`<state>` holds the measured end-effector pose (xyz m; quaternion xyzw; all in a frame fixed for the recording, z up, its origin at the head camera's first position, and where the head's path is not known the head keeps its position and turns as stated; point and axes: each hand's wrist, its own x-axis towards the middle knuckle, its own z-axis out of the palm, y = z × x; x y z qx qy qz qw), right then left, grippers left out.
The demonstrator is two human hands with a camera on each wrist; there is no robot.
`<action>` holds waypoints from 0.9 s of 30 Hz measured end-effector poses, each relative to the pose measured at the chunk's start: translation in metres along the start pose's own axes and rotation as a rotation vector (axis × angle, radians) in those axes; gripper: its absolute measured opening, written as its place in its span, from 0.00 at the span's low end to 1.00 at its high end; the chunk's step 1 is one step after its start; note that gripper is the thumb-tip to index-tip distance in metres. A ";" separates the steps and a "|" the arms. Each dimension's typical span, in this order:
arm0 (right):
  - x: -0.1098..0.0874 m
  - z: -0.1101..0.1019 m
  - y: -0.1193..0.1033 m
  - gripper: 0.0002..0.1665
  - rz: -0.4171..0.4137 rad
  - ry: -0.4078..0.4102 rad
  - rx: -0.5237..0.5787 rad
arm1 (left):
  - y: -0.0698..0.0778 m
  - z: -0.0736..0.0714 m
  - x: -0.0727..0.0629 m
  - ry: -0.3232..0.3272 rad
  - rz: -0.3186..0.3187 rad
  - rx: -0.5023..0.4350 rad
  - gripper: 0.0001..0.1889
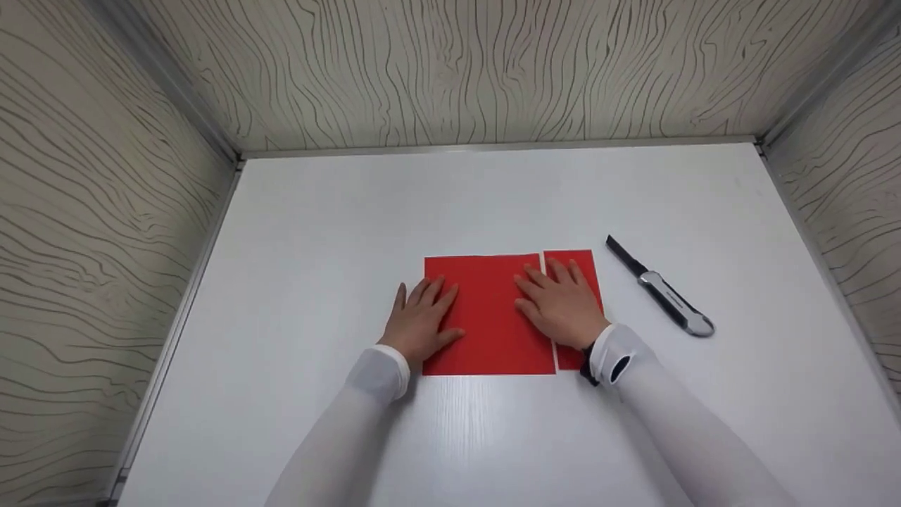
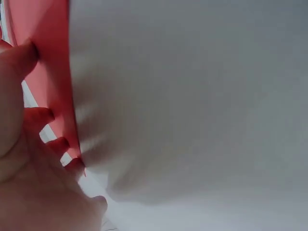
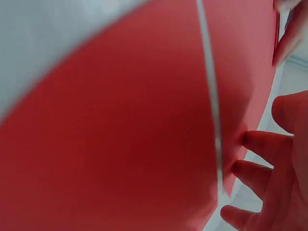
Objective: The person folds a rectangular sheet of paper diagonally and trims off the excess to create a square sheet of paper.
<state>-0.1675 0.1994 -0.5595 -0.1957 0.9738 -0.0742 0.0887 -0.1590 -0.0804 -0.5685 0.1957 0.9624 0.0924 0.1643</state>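
Note:
A large piece of red paper (image 1: 489, 331) lies flat on the white table. Along its right side, across a thin gap, lies a narrower red paper strip (image 1: 568, 358). My left hand (image 1: 421, 322) rests on the large piece's left edge, fingers spread and thumb pointing inward. With fingers spread, my right hand (image 1: 563, 310) lies across the gap, over both pieces. The left wrist view shows fingertips of the left hand (image 2: 33, 173) on the red sheet. In the right wrist view, fingertips of the right hand (image 3: 274, 168) touch red paper near the gap.
A grey and black utility knife (image 1: 665, 296), its dark blade extended, lies on the table (image 1: 338, 211) to the right of the paper. Wood-grain-patterned panels (image 1: 450, 70) stand behind the table and at both sides. Metal edging runs along the table's borders.

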 end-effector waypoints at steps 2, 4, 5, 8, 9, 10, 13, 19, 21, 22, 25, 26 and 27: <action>0.003 -0.001 0.005 0.35 0.024 0.001 0.012 | -0.003 -0.001 -0.003 -0.010 0.016 -0.022 0.44; 0.004 -0.001 0.007 0.35 0.035 -0.001 0.026 | -0.007 -0.002 -0.007 -0.031 0.017 -0.040 0.45; 0.005 -0.001 0.007 0.36 0.039 -0.003 0.032 | -0.010 -0.002 -0.009 -0.036 0.016 -0.050 0.46; 0.005 0.000 0.008 0.36 0.039 0.006 0.043 | -0.017 -0.002 -0.018 -0.056 -0.002 -0.068 0.50; 0.005 0.000 0.008 0.36 0.042 0.010 0.044 | -0.019 -0.002 -0.022 -0.063 -0.003 -0.070 0.51; 0.005 0.000 0.008 0.36 0.045 0.015 0.044 | -0.021 -0.003 -0.025 -0.067 -0.002 -0.072 0.52; 0.003 0.000 0.009 0.36 0.051 0.020 0.050 | -0.027 -0.006 -0.036 -0.091 0.000 -0.072 0.56; 0.005 0.002 0.012 0.34 0.055 0.011 0.076 | -0.030 -0.011 -0.044 -0.128 -0.017 -0.070 0.63; 0.007 0.002 0.013 0.34 0.054 0.000 0.084 | -0.031 -0.011 -0.044 -0.128 -0.027 -0.069 0.64; 0.008 0.002 0.013 0.34 0.054 -0.012 0.090 | -0.032 -0.011 -0.044 -0.130 -0.031 -0.066 0.64; 0.010 0.003 0.015 0.36 0.054 -0.039 0.125 | -0.035 -0.010 -0.043 -0.126 -0.035 -0.075 0.64; 0.010 0.002 0.015 0.37 0.058 -0.042 0.139 | -0.037 -0.009 -0.042 -0.128 -0.036 -0.084 0.64; 0.010 0.002 0.017 0.39 0.061 -0.040 0.151 | -0.039 -0.009 -0.041 -0.125 -0.035 -0.103 0.63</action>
